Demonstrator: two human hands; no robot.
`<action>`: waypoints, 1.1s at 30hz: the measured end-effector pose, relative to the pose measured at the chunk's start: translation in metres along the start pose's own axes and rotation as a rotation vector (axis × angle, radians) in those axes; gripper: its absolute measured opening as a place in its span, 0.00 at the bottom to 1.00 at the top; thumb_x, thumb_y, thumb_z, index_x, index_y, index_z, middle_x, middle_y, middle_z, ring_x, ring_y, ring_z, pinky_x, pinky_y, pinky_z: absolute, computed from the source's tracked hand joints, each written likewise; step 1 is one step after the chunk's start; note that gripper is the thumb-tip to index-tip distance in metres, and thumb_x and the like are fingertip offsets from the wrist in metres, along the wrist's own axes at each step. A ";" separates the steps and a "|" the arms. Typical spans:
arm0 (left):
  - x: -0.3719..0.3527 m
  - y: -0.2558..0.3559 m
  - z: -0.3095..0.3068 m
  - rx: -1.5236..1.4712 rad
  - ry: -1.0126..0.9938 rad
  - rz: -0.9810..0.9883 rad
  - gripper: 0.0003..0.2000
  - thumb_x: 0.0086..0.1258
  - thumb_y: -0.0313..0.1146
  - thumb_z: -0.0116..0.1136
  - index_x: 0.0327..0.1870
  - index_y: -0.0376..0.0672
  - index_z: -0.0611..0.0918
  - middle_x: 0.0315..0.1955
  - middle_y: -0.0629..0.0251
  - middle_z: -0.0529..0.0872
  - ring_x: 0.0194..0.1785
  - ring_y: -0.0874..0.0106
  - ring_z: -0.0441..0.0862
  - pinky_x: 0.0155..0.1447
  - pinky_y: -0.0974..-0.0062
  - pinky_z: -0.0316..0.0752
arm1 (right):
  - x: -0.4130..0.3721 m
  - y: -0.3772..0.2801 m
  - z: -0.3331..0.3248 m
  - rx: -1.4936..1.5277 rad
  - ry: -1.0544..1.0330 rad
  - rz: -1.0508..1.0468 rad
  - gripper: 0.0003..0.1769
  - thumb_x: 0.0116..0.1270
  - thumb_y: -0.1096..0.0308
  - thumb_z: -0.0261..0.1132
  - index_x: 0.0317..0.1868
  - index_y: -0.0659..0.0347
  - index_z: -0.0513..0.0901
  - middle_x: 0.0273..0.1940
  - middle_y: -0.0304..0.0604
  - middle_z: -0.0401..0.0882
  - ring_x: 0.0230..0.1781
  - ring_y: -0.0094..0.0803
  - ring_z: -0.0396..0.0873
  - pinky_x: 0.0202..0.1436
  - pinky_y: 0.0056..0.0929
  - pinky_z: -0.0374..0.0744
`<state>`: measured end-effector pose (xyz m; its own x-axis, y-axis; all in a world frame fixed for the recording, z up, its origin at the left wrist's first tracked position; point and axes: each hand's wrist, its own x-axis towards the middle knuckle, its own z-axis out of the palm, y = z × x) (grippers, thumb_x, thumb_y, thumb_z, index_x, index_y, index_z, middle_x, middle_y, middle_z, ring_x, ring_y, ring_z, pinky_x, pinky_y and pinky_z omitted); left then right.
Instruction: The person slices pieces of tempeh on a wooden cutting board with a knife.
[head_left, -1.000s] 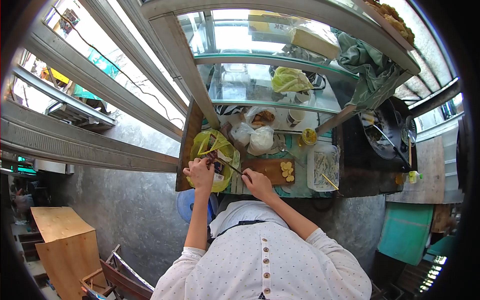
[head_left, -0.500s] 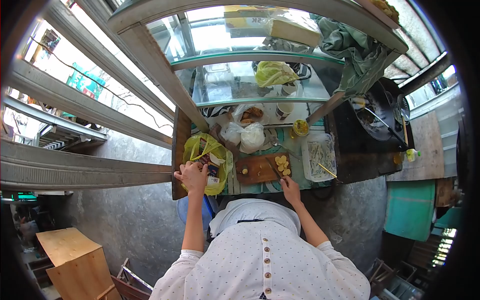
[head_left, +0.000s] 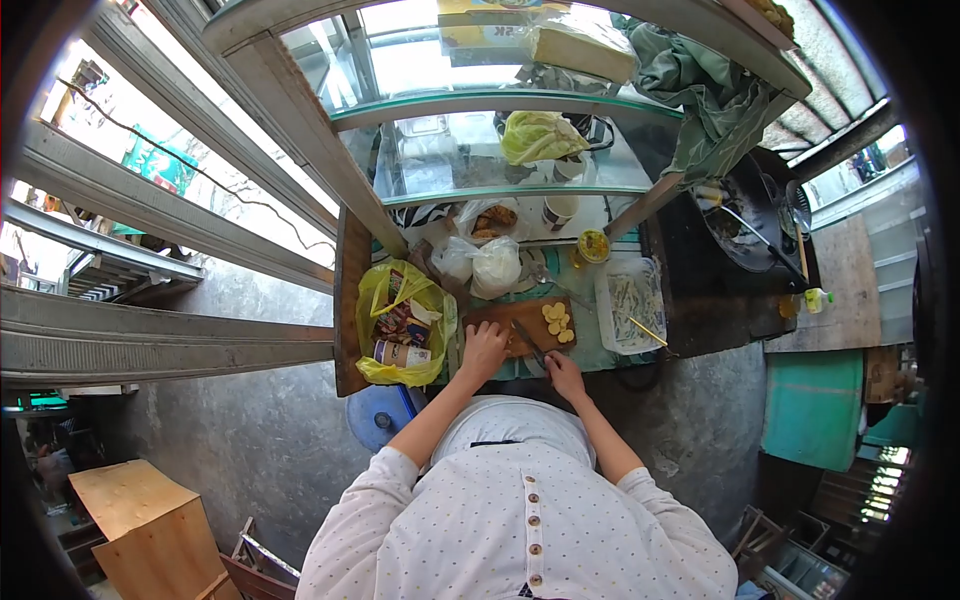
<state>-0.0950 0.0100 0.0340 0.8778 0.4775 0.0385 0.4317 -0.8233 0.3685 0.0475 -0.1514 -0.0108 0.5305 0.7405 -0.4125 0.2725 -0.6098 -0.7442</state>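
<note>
My left hand (head_left: 484, 350) is over the left end of a wooden cutting board (head_left: 490, 314). Its fingers are bent down onto the wood and cover the spot where a small pale piece lay; what they grip is hidden. Near the board's front edge, my right hand (head_left: 564, 372) is closed around the handle of a knife (head_left: 527, 336), whose blade slants up and left across the board. Round, pale yellow slices (head_left: 557, 321) lie grouped at the right end, just beyond the blade.
Left of the board sits a yellow plastic bag (head_left: 440, 298) of packets. Behind are a tied white bag (head_left: 495, 266), a cup (head_left: 560, 210) and a jar (head_left: 593, 245). A clear tub (head_left: 628, 310) stands right, a wok (head_left: 742, 225) farther right. Glass shelves (head_left: 500, 107) rise ahead.
My left hand has moved right, from the yellow bag to the left end of the board. My right hand and the knife have shifted slightly left.
</note>
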 end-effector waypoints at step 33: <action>-0.050 -0.058 -0.131 0.135 0.387 -0.608 0.04 0.50 0.30 0.61 0.26 0.44 0.83 0.27 0.65 0.82 0.36 0.65 0.77 0.44 0.64 0.64 | -0.009 -0.139 -0.023 0.101 -0.254 -0.301 0.12 0.64 0.62 0.55 0.36 0.62 0.78 0.19 0.41 0.75 0.20 0.29 0.72 0.26 0.26 0.68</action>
<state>-0.1909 0.0742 0.1320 0.3493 0.9158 0.1984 0.8630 -0.3969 0.3126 0.0233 -0.0793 0.1083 0.2207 0.9358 -0.2751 0.2983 -0.3332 -0.8944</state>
